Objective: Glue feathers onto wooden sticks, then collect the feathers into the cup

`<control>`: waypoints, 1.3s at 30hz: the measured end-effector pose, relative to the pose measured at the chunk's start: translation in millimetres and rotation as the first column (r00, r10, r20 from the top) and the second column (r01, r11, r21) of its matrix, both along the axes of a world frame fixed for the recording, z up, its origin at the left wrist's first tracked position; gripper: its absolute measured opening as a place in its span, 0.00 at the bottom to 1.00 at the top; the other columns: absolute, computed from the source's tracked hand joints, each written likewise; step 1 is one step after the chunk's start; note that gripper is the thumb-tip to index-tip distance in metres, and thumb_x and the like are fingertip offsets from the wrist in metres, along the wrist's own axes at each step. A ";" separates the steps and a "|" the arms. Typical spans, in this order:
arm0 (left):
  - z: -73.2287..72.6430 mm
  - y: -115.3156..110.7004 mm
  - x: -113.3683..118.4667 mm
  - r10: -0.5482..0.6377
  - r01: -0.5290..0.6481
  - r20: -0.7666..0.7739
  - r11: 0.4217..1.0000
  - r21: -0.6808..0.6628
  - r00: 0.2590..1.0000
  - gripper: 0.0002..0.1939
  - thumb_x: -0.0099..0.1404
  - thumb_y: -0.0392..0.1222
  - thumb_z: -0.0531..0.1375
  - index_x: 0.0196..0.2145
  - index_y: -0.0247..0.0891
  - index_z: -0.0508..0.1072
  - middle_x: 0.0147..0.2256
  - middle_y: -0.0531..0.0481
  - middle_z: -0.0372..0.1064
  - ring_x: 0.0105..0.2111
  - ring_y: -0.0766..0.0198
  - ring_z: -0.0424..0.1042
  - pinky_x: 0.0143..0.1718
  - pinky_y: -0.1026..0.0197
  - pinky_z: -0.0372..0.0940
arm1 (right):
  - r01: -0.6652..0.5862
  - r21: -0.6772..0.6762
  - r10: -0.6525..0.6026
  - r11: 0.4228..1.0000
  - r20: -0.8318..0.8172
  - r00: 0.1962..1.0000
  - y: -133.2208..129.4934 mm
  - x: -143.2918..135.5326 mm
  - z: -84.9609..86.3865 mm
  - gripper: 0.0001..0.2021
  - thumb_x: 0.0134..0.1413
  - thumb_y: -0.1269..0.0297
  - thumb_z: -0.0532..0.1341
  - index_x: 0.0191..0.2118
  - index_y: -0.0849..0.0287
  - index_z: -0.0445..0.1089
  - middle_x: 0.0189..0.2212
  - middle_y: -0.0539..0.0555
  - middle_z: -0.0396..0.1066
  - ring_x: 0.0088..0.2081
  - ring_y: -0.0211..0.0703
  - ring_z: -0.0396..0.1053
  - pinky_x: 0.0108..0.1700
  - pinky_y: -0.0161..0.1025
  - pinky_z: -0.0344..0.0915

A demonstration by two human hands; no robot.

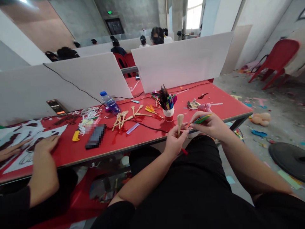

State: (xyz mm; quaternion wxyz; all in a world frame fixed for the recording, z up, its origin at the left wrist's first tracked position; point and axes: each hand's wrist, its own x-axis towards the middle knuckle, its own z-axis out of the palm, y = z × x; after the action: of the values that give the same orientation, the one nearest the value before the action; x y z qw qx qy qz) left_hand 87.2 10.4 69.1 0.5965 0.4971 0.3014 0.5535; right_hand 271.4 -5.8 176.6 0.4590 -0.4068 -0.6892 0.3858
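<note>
My left hand point(175, 141) is closed around a pale wooden stick point(180, 121), held upright with its wide, shaped end on top. A bit of red tassel point(184, 151) hangs below that hand. Close by on the right, my right hand point(211, 126) pinches green and multicoloured feathers point(202, 119), their lower tips pointing at the left hand. Both hands are above the near edge of the red table point(152, 136). Just beyond them stands a paper cup point(169, 115) of dark and bright feathers. Several similar sticks point(122, 119) with red tassels lie to the left.
A bottle with purple liquid point(111, 103), a phone point(95, 136), a yellow cutter point(76, 135) and paper scraps lie leftward. A co-worker's hand point(47, 143) rests on drawn sheets at far left. White boards point(181, 62) close off the table's back. Black cable point(150, 128) crosses the top.
</note>
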 end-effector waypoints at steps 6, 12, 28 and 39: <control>1.3 2.4 -0.1 -0.069 0.070 -0.094 0.998 0.002 0.993 0.22 0.65 0.59 0.76 0.41 0.36 0.83 0.31 0.49 0.80 0.31 0.64 0.76 0.40 0.60 0.73 | 0.081 -0.060 -0.079 0.995 0.021 0.997 4.4 11.0 -12.0 0.22 0.56 0.41 0.79 0.35 0.57 0.81 0.33 0.57 0.82 0.36 0.49 0.78 0.42 0.46 0.77; -8.2 3.8 2.4 -0.108 0.117 -0.162 0.992 0.050 0.981 0.22 0.69 0.61 0.73 0.41 0.37 0.82 0.32 0.48 0.79 0.33 0.63 0.76 0.41 0.59 0.73 | 0.176 0.080 -0.181 0.981 0.057 0.982 0.6 24.7 -5.3 0.20 0.60 0.43 0.77 0.37 0.56 0.81 0.33 0.55 0.80 0.36 0.47 0.76 0.43 0.46 0.77; 5.4 -25.4 -16.8 0.055 -0.051 -0.183 0.998 0.030 0.981 0.21 0.66 0.58 0.76 0.46 0.37 0.87 0.31 0.49 0.79 0.22 0.72 0.61 0.25 0.66 0.57 | 0.104 -0.090 -0.107 0.990 -0.024 0.994 -10.5 11.4 -23.4 0.23 0.55 0.40 0.79 0.37 0.56 0.81 0.33 0.56 0.82 0.36 0.49 0.79 0.44 0.47 0.79; -6.7 -16.3 -11.0 0.035 -0.041 -0.090 0.997 -0.068 0.995 0.17 0.60 0.55 0.78 0.37 0.39 0.89 0.33 0.45 0.86 0.29 0.62 0.77 0.38 0.58 0.73 | 0.016 -0.207 -0.033 0.978 -0.077 0.996 -6.9 -3.4 -38.0 0.22 0.51 0.41 0.81 0.35 0.56 0.81 0.32 0.55 0.82 0.35 0.48 0.79 0.43 0.47 0.79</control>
State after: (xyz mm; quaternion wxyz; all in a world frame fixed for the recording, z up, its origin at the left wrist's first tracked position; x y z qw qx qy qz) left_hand 76.2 -6.0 62.4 0.5888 0.4944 0.3561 0.5311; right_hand 268.0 -12.7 138.6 0.4466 -0.4448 -0.6214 0.4653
